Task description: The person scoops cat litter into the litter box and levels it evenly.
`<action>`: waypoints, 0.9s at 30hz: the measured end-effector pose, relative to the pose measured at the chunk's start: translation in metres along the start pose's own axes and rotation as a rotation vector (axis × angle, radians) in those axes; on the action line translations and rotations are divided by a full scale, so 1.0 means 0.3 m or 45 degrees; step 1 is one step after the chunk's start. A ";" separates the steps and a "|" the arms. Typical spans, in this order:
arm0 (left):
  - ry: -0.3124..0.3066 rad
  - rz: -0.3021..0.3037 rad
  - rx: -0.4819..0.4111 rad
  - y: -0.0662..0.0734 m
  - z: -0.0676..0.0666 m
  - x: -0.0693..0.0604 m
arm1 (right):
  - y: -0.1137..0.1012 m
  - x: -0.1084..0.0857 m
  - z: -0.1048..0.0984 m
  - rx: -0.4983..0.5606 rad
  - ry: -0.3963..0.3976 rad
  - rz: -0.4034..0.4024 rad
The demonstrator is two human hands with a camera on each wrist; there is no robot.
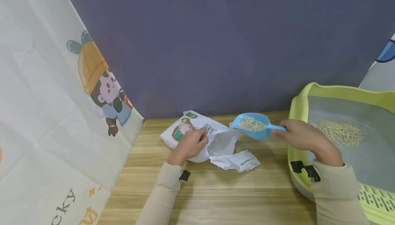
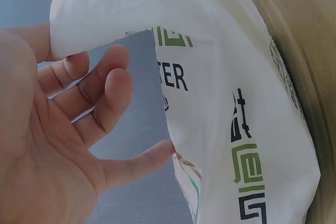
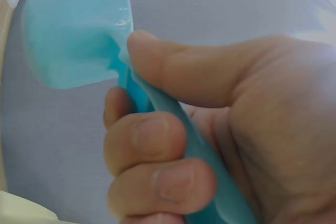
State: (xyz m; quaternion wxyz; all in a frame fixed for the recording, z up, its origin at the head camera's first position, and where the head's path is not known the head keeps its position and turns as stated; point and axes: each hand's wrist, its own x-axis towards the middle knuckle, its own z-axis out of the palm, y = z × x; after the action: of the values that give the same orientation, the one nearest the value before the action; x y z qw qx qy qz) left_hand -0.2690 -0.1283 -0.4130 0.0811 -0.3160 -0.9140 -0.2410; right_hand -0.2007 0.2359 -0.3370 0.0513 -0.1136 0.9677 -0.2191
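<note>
In the head view, my right hand (image 1: 303, 134) grips a light blue scoop (image 1: 262, 134) by its handle, beside the left rim of a litter box. Pale pellets (image 1: 251, 123) fill part of the scoop's bowl. From the right wrist view, the thumb lies along the scoop's handle (image 3: 194, 145) and the fingers wrap it. My left hand (image 1: 191, 144) is at the torn-open white printed bag (image 1: 220, 144), which lies on its side. In the left wrist view, that hand's fingers are loosely bent, its thumb touches the bag (image 2: 210, 77), and plastic covers part of one finger.
The green-rimmed grey litter box (image 1: 299, 108) stands at the right with a heap of pellets (image 1: 339, 132) inside. A dark wall (image 1: 216, 46) rises behind the wood-grain surface (image 1: 222, 194). A white printed sheet (image 1: 46, 98) hangs on the left.
</note>
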 end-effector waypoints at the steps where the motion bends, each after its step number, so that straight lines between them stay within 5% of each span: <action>1: 0.004 0.003 -0.003 0.000 0.000 -0.001 | -0.001 0.002 0.001 0.001 0.004 0.002; 27: 0.009 0.004 0.026 0.007 -0.008 -0.005 | 0.014 0.005 -0.016 0.115 0.109 0.128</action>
State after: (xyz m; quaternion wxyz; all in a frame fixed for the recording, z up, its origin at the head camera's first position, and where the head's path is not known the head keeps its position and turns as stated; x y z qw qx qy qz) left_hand -0.2667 -0.1288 -0.4106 0.0879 -0.3156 -0.9157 -0.2326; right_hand -0.2036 0.2414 -0.3345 0.0259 -0.0530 0.9626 -0.2644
